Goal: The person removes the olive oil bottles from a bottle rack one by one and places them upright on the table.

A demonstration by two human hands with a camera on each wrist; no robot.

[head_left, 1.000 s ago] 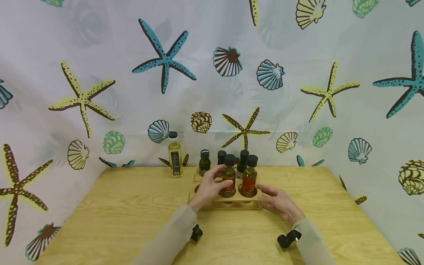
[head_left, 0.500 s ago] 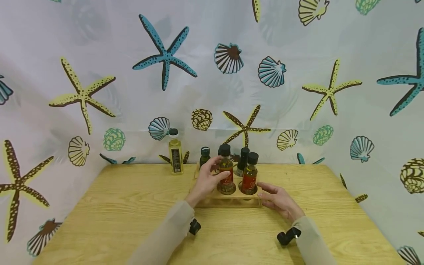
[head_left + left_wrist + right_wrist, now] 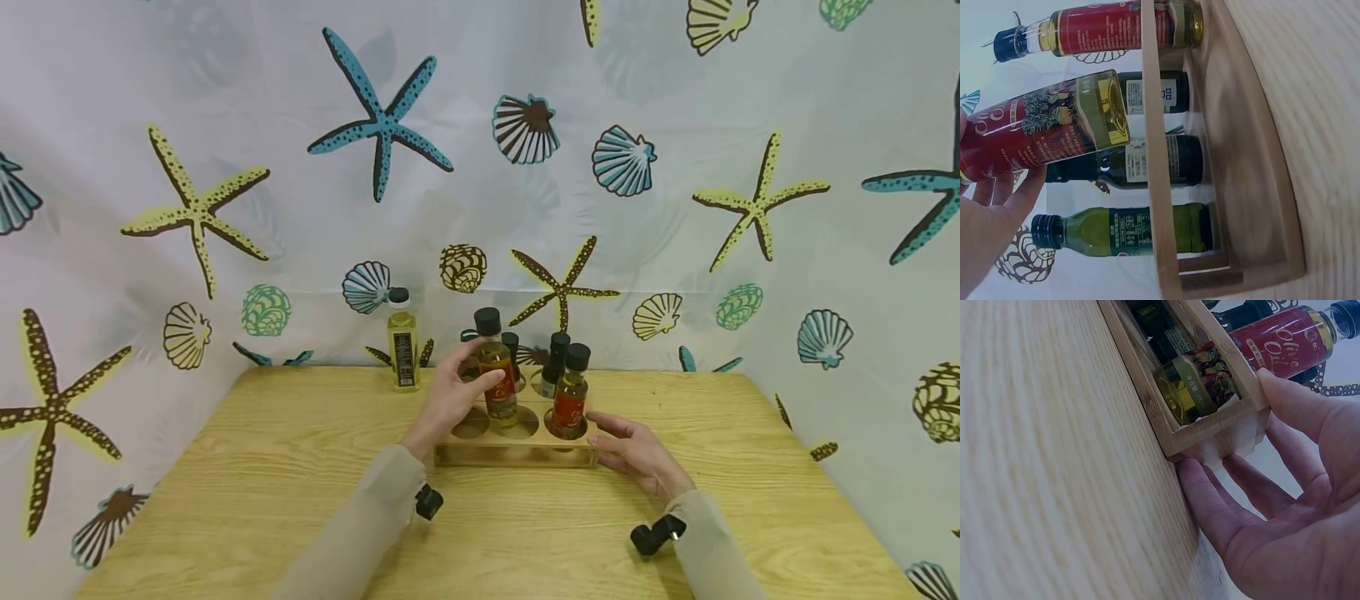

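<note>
In the head view my left hand [image 3: 444, 400] grips an olive oil bottle [image 3: 498, 385] with a red label and black cap. The bottle is tilted, its base just above a round hole in the wooden bottle rack [image 3: 517, 442]. From the left wrist, the bottle's base [image 3: 1113, 115] shows outside the rack's upper plank. A second red-labelled bottle [image 3: 568, 408] stands in the front right hole. My right hand [image 3: 637, 454] touches the rack's right end, thumb at the upper plank's corner and fingertips low against the side, as the right wrist view shows.
Behind the front row stand dark bottles [image 3: 553, 367] and a green bottle [image 3: 1129, 230] in the rack's rear tier. A tall yellow oil bottle [image 3: 403, 350] stands on the wooden table [image 3: 315, 442], left of the rack. A patterned cloth [image 3: 480, 200] hangs behind.
My left hand has drawn the olive oil bottle upward out of its front middle hole and a little leftward, tilting it. The right hand stays at the rack's end.
</note>
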